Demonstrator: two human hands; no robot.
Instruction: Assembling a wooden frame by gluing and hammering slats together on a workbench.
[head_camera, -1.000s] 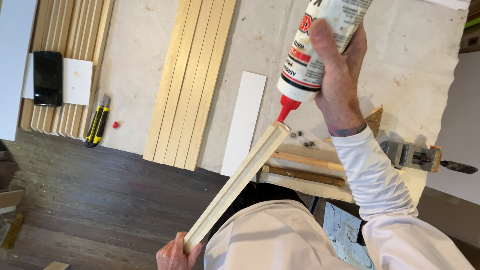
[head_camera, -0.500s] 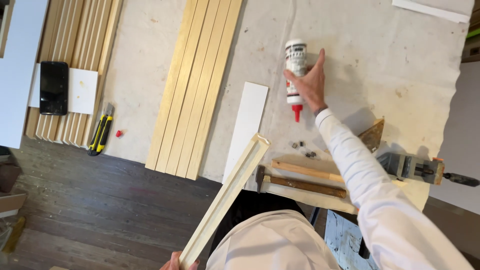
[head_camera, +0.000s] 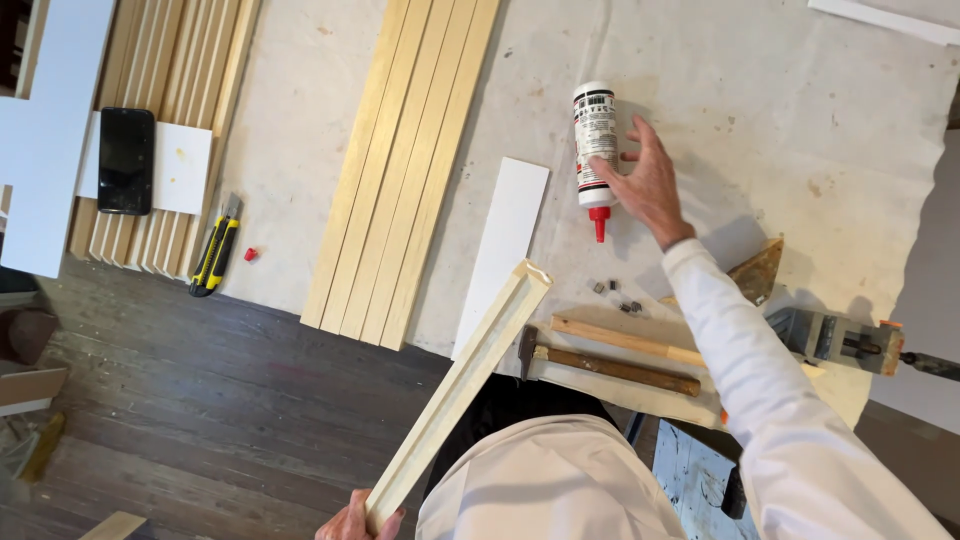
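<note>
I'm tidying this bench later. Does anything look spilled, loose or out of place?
A small red cap lies loose beside the yellow utility knife, far from the glue bottle under the right hand. Tiny dark bits are scattered by the hammer. No spill shows.

Your glue bottle (head_camera: 594, 140) is white with a label and a red nozzle, lying flat on the desk (head_camera: 800, 130), nozzle pointing toward you. Your right hand (head_camera: 648, 185) rests just beside it, fingers open against its side. Your moulding strip (head_camera: 460, 385) is pale wood, long and profiled, held by its near end in your left hand (head_camera: 352, 520), slanting up toward the desk edge
</note>
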